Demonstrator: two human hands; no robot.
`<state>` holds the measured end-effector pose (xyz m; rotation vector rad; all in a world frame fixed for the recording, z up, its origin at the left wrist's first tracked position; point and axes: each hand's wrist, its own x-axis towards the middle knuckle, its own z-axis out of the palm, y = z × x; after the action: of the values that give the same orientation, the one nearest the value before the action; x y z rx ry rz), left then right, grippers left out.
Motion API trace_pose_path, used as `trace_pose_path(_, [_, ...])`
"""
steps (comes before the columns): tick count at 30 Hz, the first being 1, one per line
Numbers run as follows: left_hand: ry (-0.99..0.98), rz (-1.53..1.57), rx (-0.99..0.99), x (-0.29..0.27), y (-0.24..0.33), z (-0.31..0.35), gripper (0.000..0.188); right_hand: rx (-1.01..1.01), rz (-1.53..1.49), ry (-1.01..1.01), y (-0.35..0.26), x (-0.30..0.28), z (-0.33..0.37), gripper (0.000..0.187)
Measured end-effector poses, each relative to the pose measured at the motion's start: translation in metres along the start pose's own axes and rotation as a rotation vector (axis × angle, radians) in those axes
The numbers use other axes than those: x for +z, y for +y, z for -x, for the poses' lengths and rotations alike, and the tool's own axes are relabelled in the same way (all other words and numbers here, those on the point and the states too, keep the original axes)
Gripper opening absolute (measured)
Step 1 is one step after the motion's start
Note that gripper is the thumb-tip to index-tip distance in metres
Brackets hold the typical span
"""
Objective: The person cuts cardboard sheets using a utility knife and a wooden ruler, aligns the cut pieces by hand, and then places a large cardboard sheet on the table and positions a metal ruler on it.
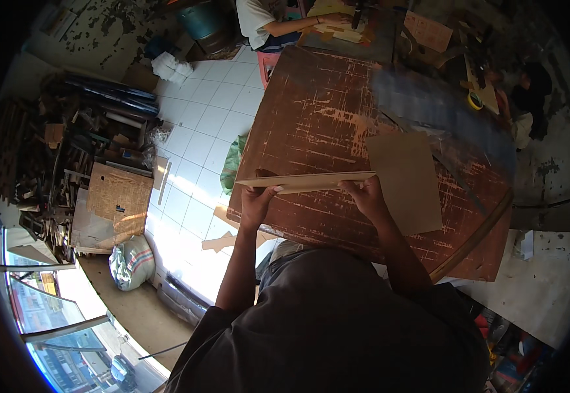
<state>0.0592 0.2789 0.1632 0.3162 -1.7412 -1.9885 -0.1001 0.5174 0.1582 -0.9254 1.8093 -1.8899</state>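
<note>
In front of me, above the near edge of the worn reddish-brown table [311, 98], I hold a thin tan sheet [311, 179], perhaps cardboard, seen nearly edge-on. It looks doubled or folded lengthwise, though I cannot tell which. My left hand [256, 204] is closed on its left end, thumb along the near side. Its right end is pinched in my right hand [366, 196]. Just beyond that hand, a larger flat brown sheet [406, 187] lies on the tabletop.
A long dark straight strip [458, 180] and clear plastic sheeting [442, 98] lie on the table's right; a wooden strip [478, 239] runs along its edge. Across the table, a person's hand [334, 19] works. Scrap wood [49, 177] and a sack [131, 262] stand left; offcuts [222, 241] lie on the floor.
</note>
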Motion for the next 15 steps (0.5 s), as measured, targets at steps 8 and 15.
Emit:
trace_pose_path(8, [-0.045,0.028,-0.016,-0.019,-0.051,0.012,0.015,0.142,-0.011,-0.042,0.026,0.001,0.010,0.024])
trace_pose_path(15, [0.013,-0.168,-0.116,-0.001,-0.036,-0.014,0.024,0.135,0.007,-0.019,0.039,-0.012,-0.021,0.031])
